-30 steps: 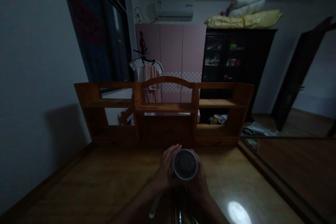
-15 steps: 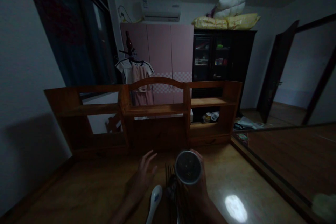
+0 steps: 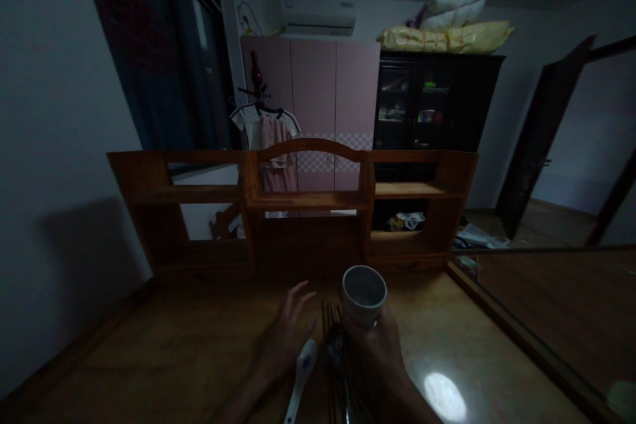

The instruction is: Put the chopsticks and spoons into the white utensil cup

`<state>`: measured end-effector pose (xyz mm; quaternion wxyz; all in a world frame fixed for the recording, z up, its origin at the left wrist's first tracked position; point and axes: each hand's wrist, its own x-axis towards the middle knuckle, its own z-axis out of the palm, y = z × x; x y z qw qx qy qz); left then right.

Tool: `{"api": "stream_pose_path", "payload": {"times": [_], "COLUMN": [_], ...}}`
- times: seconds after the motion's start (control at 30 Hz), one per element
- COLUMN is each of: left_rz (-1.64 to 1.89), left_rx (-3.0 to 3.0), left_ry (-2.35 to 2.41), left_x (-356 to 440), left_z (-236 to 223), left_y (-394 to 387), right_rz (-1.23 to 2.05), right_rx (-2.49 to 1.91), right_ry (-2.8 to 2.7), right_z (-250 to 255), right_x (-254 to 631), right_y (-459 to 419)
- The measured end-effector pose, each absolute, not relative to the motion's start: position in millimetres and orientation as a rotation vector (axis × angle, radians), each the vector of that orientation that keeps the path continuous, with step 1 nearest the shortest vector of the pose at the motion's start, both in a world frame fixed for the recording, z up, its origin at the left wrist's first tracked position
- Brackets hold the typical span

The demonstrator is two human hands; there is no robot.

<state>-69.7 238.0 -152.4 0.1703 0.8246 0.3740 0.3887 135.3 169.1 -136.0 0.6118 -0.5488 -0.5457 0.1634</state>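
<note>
My right hand (image 3: 378,348) is wrapped round a pale round cup (image 3: 364,294) and holds it upright just above the wooden desk (image 3: 173,351). Left of the cup, my left hand (image 3: 289,333) hovers over the desk with its fingers spread and nothing in it. Between the hands lie a white spoon (image 3: 300,377), dark chopsticks (image 3: 330,321) and a metal utensil (image 3: 338,358) on the desk. The room is dim.
A wooden shelf unit (image 3: 308,202) stands along the desk's far edge. Behind it are a pink wardrobe (image 3: 330,99), a dark glass-door cabinet (image 3: 427,106) with bedding on top, and clothes on a rack (image 3: 265,132). A lamp's glare (image 3: 444,397) lies on the desk at right.
My left hand has let go of the cup and moved off to the left, fingers spread. The right hand now holds the cup alone, turned more upright. The spoon and chopsticks have come into view.
</note>
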Motion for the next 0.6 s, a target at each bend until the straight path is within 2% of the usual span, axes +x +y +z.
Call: {"api": "stream_pose_path", "payload": {"times": [0.1, 0.27, 0.47, 0.6], "left_rz": [1.007, 0.998, 1.065, 1.078], "left_rx": [2.366, 2.462, 2.554, 2.575], "left_ry": [0.963, 0.789, 0.734, 0.787], "left_x": [-65.8, -59.7, -63.8, -66.9], "left_z": [-145.5, -136.6, -149.8, -154.8], "left_y": [226.7, 211.5, 212.3, 211.6], "right_rz": [0.471, 0.357, 0.558, 0.546], "right_rx": [-1.311, -1.221, -1.224, -1.199], "right_ry": [-1.236, -1.359, -1.447, -1.505], "right_z": [-134.1, -128.2, -129.0, -140.4], "right_x": [130.8, 120.1, 106.9, 103.2], "right_y": [164.9, 154.8, 145.9, 146.4]}}
